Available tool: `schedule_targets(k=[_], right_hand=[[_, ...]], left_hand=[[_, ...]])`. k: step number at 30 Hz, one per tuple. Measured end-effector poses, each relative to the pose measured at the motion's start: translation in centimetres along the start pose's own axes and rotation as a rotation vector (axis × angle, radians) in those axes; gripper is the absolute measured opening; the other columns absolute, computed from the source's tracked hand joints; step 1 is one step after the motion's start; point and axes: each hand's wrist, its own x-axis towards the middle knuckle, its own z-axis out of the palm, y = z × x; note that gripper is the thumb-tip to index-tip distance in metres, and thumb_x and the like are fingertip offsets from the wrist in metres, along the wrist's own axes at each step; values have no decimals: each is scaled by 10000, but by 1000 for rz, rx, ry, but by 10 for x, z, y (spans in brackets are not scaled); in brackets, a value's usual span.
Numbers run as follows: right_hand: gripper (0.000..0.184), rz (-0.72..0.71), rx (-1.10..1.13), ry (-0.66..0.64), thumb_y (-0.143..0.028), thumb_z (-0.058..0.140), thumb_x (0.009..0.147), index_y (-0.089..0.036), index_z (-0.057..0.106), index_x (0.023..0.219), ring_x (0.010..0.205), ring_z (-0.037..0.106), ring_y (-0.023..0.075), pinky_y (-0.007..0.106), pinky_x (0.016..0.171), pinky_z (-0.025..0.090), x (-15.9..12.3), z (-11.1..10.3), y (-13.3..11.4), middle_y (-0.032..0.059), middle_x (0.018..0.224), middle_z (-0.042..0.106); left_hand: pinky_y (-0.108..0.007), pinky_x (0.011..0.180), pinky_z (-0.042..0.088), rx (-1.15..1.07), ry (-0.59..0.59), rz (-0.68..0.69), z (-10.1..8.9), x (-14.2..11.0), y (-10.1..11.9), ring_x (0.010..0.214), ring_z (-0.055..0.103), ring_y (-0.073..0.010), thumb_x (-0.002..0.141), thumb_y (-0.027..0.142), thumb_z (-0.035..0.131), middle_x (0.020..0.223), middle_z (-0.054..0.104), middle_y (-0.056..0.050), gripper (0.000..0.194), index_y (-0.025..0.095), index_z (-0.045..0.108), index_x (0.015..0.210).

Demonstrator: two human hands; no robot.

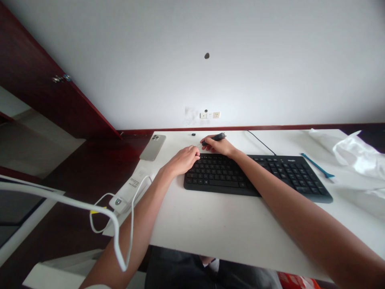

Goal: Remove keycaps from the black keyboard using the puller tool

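Observation:
A black keyboard [222, 173] lies on the white desk [204, 228], its cable running off toward the wall. My right hand [221, 145] is closed around a black pen-shaped tool [219, 137] above the keyboard's back edge. The tool's thin, pale end points left toward my other hand. At the keyboard's back left corner, my left hand [187, 157] has its fingers curled together; whatever they may grip is hidden. Behind the hands lies a small black piece [193, 134], possibly a cap.
A phone [153, 147] lies face down at the desk's left edge, near a white power strip [132, 186] with a white cable. On the right are a blue brush [318, 165] and crumpled white plastic [361, 154]. Wall sockets [209, 115] sit behind the desk.

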Motion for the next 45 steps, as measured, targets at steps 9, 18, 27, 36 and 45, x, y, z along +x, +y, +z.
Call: schedule_targets(k=[9, 18, 27, 36, 45], right_hand=[[219, 6, 41, -43, -289, 574, 976, -154, 736, 1033, 871, 746, 192, 257, 734, 603, -9, -17, -19, 100, 959, 793], [198, -1, -9, -216, -315, 706, 907, -131, 769, 940, 903, 765, 234, 319, 839, 645, -31, -29, -60, 110, 921, 796], [177, 5, -85, -310, -316, 746, 851, -148, 787, 886, 893, 765, 235, 300, 791, 646, -25, -15, -47, 90, 907, 800], [197, 97, -57, -288, -319, 742, 870, -126, 774, 850, 862, 770, 218, 276, 791, 647, -33, -13, -57, 118, 897, 802], [217, 128, 41, -344, -325, 717, 884, -114, 762, 905, 912, 773, 229, 271, 830, 642, -30, -13, -48, 134, 917, 801]], left_hand=[[-278, 720, 455, -223, 36, -85, -9, -5, -15, 787, 587, -157, 908, 300, 677, 921, 633, -8, 106, 221, 678, 979], [-290, 739, 485, -298, 26, -105, -10, -8, -24, 805, 618, -167, 869, 314, 706, 943, 681, -34, 148, 214, 719, 976], [-285, 750, 487, -341, 43, -94, -6, -5, -25, 795, 618, -161, 872, 318, 693, 901, 691, -30, 126, 202, 723, 910], [-250, 652, 445, -316, 96, -70, 0, -5, -27, 674, 546, -125, 878, 318, 679, 852, 623, 10, 273, 241, 707, 1138], [-246, 673, 433, -288, 101, -40, 0, -4, -19, 729, 561, -142, 868, 278, 639, 838, 628, 2, 199, 224, 737, 1033]])
